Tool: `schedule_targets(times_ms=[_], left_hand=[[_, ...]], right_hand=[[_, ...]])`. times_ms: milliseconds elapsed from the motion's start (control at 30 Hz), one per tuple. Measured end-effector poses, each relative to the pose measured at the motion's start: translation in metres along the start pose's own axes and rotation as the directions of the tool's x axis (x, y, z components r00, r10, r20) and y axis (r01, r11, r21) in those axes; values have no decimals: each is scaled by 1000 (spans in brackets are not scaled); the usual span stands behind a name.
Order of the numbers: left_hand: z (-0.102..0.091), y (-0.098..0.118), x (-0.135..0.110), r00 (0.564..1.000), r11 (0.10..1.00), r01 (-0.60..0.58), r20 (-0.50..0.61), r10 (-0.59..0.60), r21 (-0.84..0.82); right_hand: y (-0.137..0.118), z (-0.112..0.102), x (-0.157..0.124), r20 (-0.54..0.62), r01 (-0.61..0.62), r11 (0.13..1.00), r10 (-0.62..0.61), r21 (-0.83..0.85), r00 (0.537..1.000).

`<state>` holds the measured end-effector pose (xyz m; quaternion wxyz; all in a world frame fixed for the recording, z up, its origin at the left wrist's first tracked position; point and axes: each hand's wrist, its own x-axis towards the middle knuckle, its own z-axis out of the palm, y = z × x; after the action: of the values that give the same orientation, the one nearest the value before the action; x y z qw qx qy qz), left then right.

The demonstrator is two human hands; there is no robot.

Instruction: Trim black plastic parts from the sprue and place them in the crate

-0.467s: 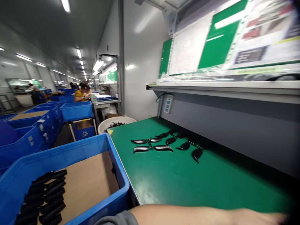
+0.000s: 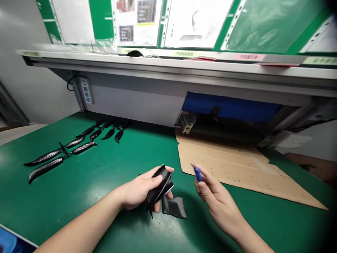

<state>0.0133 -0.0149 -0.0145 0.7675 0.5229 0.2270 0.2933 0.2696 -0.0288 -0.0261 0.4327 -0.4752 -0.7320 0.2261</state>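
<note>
The fingers of your left hand (image 2: 138,189) were closed around a bundle of black curved strips (image 2: 159,188), the thumb lying across the front and the fingertips showing past the far side. You had that bundle tilted, to the left of the cardboard sheet (image 2: 223,167) and nearer to you than it. The fingers of your right hand (image 2: 219,202) pinched a blue tool (image 2: 198,174) against the thumb, on the near side of the cardboard sheet, by its left corner. You held the tool apart from the bundle; its tip was too small to make out.

Just beyond your left fingers, a flat black piece (image 2: 175,208) lay on the green table (image 2: 123,228), nearer to you than the cardboard sheet. Well to the left of the cardboard sheet you had a front group of black blades (image 2: 46,172) joined by thin stems, with more blades (image 2: 85,132) behind them. At the cardboard sheet's far left corner stood a metal block (image 2: 187,123). Above and beyond the cardboard sheet ran a shelf (image 2: 158,66), with papers (image 2: 196,21) over it.
</note>
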Motion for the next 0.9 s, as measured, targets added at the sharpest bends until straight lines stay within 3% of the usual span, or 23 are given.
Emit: schedule_targets(times_ms=[233, 433, 533, 700, 900], left_hand=[[18, 7, -9, 985, 948, 174, -39, -170, 266], [23, 1, -8, 978, 901, 201, -34, -204, 386], [24, 0, -8, 975, 898, 216, -34, -220, 384], [24, 0, -8, 970, 908, 236, -30, -241, 347], [22, -2, -8, 958, 911, 260, 37, -286, 319]], right_hand=[[-12, 3, -10, 196, 200, 978, -184, -65, 963], [-14, 3, -11, 337, 317, 883, -198, -347, 920], [-13, 4, -10, 363, 327, 902, -215, -281, 906], [-8, 3, -13, 299, 290, 953, -253, -84, 920], [-13, 6, -15, 327, 409, 902, -348, -139, 879]])
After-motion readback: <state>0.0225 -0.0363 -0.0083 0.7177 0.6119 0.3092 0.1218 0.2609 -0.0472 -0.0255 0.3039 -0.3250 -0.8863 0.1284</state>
